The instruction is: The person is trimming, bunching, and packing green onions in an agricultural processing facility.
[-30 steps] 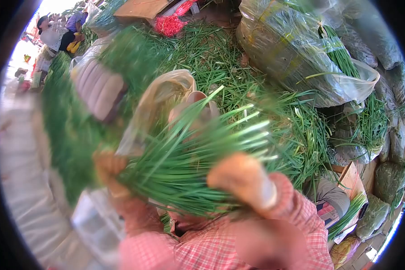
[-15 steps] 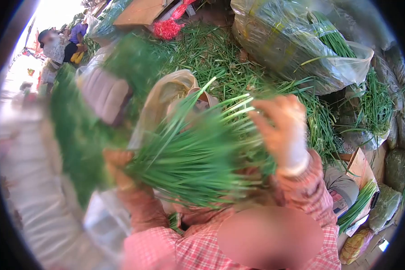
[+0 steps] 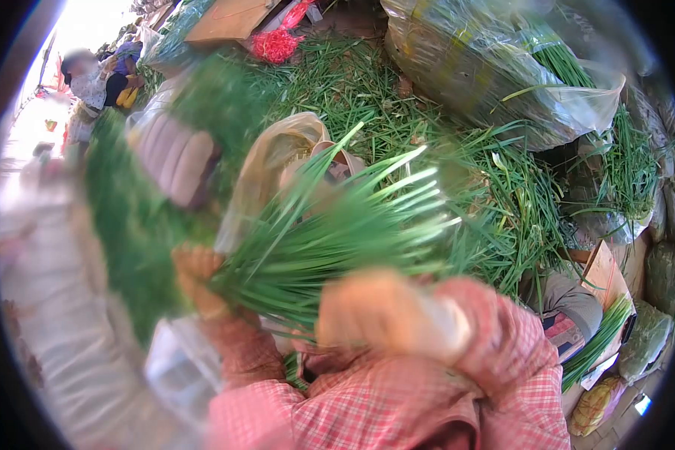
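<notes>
White padded cloth (image 3: 41, 300) fills the left edge of my feed, and next along I make out the left hand (image 3: 197, 271), clenched around one end of a bunch of garlic chives (image 3: 300, 244), as I read the leaves. The bunch lies across the front of the body, its pale stem ends fanned towards the right. Over its near edge sits the right hand (image 3: 379, 311), too blurred for me to tell whether it grips anything. I judge the step in hand to be working over this bunch, left hand as clamp; the next move calls for a firm left hold and careful right fingers at the loose stems. Farther right, cut leaves (image 3: 514, 199) lie heaped near an upright-leaning board (image 3: 606, 271).
</notes>
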The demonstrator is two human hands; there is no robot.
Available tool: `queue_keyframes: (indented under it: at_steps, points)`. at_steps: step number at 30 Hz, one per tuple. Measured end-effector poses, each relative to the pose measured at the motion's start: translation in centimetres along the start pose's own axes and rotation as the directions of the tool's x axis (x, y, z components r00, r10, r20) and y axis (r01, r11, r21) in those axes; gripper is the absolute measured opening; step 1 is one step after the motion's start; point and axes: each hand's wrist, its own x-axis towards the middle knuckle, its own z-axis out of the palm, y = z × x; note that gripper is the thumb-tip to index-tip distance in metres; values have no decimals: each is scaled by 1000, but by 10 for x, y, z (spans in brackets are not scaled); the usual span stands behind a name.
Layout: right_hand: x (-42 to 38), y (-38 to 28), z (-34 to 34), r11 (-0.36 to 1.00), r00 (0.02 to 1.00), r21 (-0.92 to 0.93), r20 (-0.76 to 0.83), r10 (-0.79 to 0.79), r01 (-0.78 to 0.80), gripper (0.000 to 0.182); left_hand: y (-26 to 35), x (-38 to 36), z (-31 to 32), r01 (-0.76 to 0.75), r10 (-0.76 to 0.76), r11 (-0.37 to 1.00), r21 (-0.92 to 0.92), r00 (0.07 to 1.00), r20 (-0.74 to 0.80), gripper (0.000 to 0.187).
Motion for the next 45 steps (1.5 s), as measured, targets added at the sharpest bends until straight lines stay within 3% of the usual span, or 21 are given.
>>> queue_keyframes:
  at_steps: [1,3,6,8,10,12,15,21,25,27,30,32,33,35,37,38,39,41,42,43,45]
  points:
    - [-17,-6,17,927,996,373,75,-54,22,17,0,-1,-2,-18,17,1000,-3,1000,-21,41]
    - [-37,-47,13,951,970,252,117,-212,177,21,0,-3,-7,-71,72,997,16,995,-75,40]
    - [-107,-29,-10,991,986,82,140,96,-108,19,-12,-8,-1,-192,259,945,265,935,-244,39]
    - [-130,-17,-55,799,883,-402,-341,322,-447,28,-30,-14,20,-192,416,834,517,835,-360,38]
    - [-149,-10,-83,281,602,-544,-775,192,-790,41,-39,-21,32,-138,385,862,487,803,-454,36]
    - [-151,-2,-66,696,469,-58,-778,418,-716,39,-38,-21,18,-134,359,878,459,819,-447,33]
    - [-154,29,-43,719,503,483,-514,695,-500,28,-34,-16,-9,-142,312,901,411,868,-386,28]
    - [-188,15,-98,738,119,199,-928,354,-645,21,-27,-12,-53,-112,255,911,397,909,-329,20]
    - [-139,37,-61,881,459,130,-814,357,-455,18,-22,-11,-82,-89,219,914,395,929,-298,15]
    - [-123,32,-42,715,415,573,-582,699,-401,20,-19,-10,-100,-81,208,910,406,937,-280,13]
    - [-125,39,-42,646,359,640,-537,764,-417,21,-12,-9,-134,-68,192,890,450,953,-234,10]
    - [-128,14,-46,608,359,499,-509,783,-618,19,-8,-8,-164,-71,189,853,518,966,-178,9]
    - [-133,5,-51,576,355,414,-497,792,-705,18,-4,-4,-189,-101,192,687,720,980,-46,9]
    - [-162,1,-70,630,347,249,-660,666,-736,15,8,4,-229,-283,151,-9,959,948,281,9]
    - [-191,-7,-104,671,218,111,-896,386,-733,14,10,10,-250,-331,91,-42,943,938,333,11]
    - [-208,-8,-120,572,177,25,-939,295,-820,13,14,14,-260,-336,31,32,941,942,335,12]
    - [-216,-7,-130,456,151,-48,-970,191,-888,12,6,9,-240,-207,36,376,903,977,209,15]
    - [-173,-16,-120,205,648,-655,-754,-112,-727,11,-12,-1,-189,-19,42,930,368,998,-55,39]
    - [-145,-22,-107,17,828,-847,-523,-200,-531,10,-14,-8,-143,-22,53,958,287,993,-104,39]
    - [-114,-23,-89,80,854,-868,-496,-155,-490,13,-13,-10,-120,-28,59,979,201,987,-150,40]
    - [-72,-1,-59,-101,897,-892,-442,-11,-441,27,-12,-1,-135,-35,73,945,325,992,-104,38]
